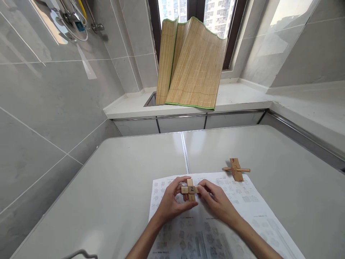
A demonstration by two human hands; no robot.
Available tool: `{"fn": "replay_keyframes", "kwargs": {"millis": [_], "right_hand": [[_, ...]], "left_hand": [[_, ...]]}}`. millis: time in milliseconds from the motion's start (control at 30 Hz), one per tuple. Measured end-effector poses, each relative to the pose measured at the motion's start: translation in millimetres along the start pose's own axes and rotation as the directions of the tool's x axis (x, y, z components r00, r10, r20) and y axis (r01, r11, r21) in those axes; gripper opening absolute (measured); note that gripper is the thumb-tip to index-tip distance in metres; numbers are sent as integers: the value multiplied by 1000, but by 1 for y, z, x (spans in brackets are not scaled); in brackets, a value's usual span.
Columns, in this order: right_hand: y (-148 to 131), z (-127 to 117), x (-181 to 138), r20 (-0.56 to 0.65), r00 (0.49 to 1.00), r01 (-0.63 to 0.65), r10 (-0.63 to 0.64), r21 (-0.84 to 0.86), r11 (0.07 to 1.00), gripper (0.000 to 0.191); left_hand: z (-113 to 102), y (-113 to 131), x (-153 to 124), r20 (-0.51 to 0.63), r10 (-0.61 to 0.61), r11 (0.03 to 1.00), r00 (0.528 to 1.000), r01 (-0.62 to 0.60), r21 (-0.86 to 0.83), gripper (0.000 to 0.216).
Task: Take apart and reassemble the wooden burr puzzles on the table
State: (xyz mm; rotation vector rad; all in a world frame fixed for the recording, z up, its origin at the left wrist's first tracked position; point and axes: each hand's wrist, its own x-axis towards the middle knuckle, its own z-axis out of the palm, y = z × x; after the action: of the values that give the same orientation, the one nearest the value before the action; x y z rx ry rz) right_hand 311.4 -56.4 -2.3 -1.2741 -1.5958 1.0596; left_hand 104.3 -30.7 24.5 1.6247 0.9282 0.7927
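Writing:
- A hand-drawn "2" in dark ink is showing on the upper face of the puzzle (190, 189).
- A mark like a "3" is showing on the second puzzle (236, 168), but it is too small to be read with certainty.
- The sheet (258, 212) is being filled by rows of small printed diagrams. None of its print is being made out.

Hands:
- The puzzle, a small cross of pale wooden blocks, is being held between both hands, just over the sheet's far edge.
- Its left arm is being pinched by the left hand (169, 202), with the thumb on the near side and the fingers curled over the top.
- Its right arm is being pinched by the right hand (219, 203), with the fingertips pressed together on the block.
- The second puzzle, a flat wooden piece crossed by a thin rod, is lying at the sheet's far right corner, well apart from the hands.

Surface:
- The table (115, 187) is pale grey and matt, and is being divided by a seam running away from the viewer.
- The sheet is lying flat on the near part, across that seam.

Room:
- A grey tiled wall (40, 108) is closing the left side.
- A white ledge (242, 95) is running beyond the table.
- A green-edged bamboo mat (192, 64) is being propped on the ledge against the window (194, 9).
- High-rise blocks are being seen through the glass.
- A chrome fitting (74, 18) with a yellow hose is hanging at top left.
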Motion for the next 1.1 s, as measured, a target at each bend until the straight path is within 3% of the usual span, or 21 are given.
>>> {"fn": "replay_keyframes", "kwargs": {"millis": [267,333,433,533,633,733,1100], "right_hand": [[-2,-1,0,156,979,-165,129,251,954,54],[0,-1,3,149,970,-236,192,396,887,54],[5,-4,8,92,942,-300,322,657,691,49],[14,-12,14,6,906,-254,423,808,532,40],[23,-19,17,-49,878,-195,476,872,449,36],[31,-24,19,-35,883,-159,468,916,368,33],[34,-32,19,-37,925,-77,378,957,281,29]], "left_hand": [[0,-6,-1,40,-38,994,998,42,-99,75],[0,-8,0,32,-59,986,998,63,-152,81],[-1,-10,0,-10,-80,982,997,77,-171,83],[-2,-12,1,-45,-73,986,996,66,-155,69],[-2,-13,1,-51,-90,986,995,82,-146,59],[-2,-13,0,-40,-94,986,995,88,-141,54],[0,-9,-1,-25,-50,994,998,47,-100,50]]}}
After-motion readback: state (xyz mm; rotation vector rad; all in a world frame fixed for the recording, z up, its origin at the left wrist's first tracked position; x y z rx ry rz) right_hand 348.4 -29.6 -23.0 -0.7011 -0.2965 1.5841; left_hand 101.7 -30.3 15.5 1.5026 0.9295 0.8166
